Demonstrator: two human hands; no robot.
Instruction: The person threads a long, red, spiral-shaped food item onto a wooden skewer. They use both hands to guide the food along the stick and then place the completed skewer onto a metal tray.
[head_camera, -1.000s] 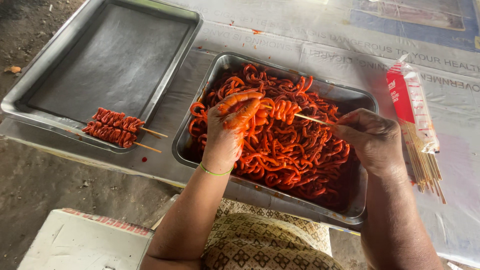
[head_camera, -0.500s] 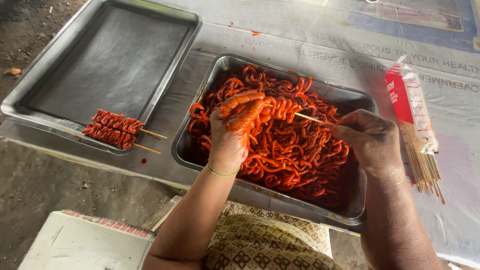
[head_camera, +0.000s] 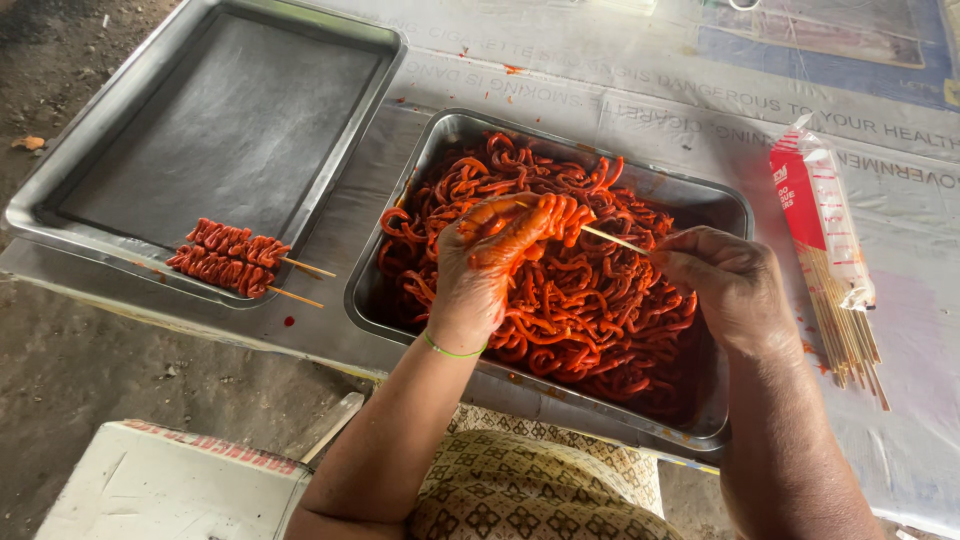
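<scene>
Two hands are over the deep steel pan (head_camera: 735, 215) that sits in the middle of the covered table (head_camera: 640, 90). My left hand (head_camera: 485, 265), smeared orange-red with sauce, is curled shut around a coil of marinated meat strip (head_camera: 560, 215), fingers bunched at the top of the pile. My right hand (head_camera: 725, 285) is closed in a pinch on a thin bamboo skewer (head_camera: 612, 238), whose pale shaft runs leftward from my fingers and meets the meat held in my left hand. Whether the tip has already gone through the strip I cannot tell, since my left fingers cover it.

Below both hands the pan is heaped with more curly red strips (head_camera: 570, 330), glossy with marinade, filling it from the far left corner to the near right.

To the left lies a large shallow tray (head_camera: 230, 130), mostly bare grey metal. Near its front edge rest two finished skewers (head_camera: 225, 258), side by side and touching, their sticks poking out to the right over the tray's rim.

On the right, well apart from the pan, an opened red-and-clear plastic packet (head_camera: 815, 215) lies on the table with a bundle of unused bamboo sticks (head_camera: 850, 335) spilling from its near end.

At the near left stands a white box (head_camera: 170, 490), and a patterned cloth (head_camera: 530, 495) covers my lap between my forearms.
</scene>
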